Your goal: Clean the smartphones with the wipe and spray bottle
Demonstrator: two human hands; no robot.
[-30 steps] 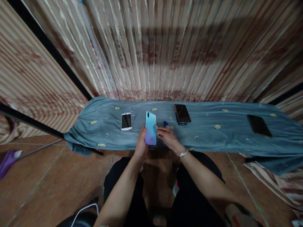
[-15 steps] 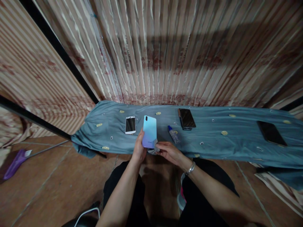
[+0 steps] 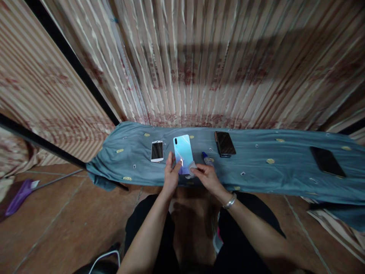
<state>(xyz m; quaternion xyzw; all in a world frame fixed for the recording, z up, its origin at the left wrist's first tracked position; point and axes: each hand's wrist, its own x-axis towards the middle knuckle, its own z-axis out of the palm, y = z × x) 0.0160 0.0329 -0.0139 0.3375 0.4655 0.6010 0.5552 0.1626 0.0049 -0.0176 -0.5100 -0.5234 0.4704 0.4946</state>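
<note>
Aqua-to-lilac phone (image 3: 183, 153), gold-dotted teal cloth (image 3: 256, 167)

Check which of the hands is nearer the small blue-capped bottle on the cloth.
Right. The right hand sits just below the small bottle, holding a wipe against the blue phone; the left hand grips that phone's far side.

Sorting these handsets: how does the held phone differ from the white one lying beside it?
The glossy blue-to-lilac phone is back-up, held by the left hand; the small white-framed phone lies untouched, dark screen up. The blue one looks larger. Both are over the blue-grey cloth.
</note>
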